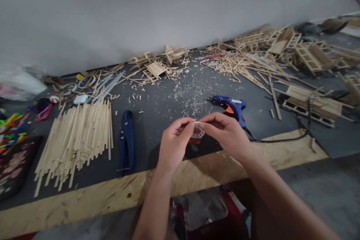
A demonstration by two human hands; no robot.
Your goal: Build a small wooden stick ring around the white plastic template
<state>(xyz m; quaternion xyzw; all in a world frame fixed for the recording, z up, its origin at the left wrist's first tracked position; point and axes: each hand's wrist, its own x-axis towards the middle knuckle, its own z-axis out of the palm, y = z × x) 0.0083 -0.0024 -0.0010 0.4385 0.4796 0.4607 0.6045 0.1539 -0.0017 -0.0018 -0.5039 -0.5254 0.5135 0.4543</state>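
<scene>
Both hands meet above the near part of the dark table. My left hand (176, 137) pinches a small pale ring with round holes along its rim (200, 134) between thumb and fingers. From the other side, my right hand (225, 133) pinches the same ring, its thumb close to the left thumb. A short light piece shows at the ring's top between the fingertips; its kind is too small to make out. Just beyond my right hand lies a blue glue gun (233, 105) with an orange trigger. Fingers hide part of the ring.
Thin wooden sticks (81, 131) are piled at left beside a blue cutter (127, 142). Glue scraps (188, 95) litter the middle. Stick-built models (312, 101) and loose sticks fill the back right. A black cord (281, 140) trails right. A phone-like dark case (19, 168) lies far left.
</scene>
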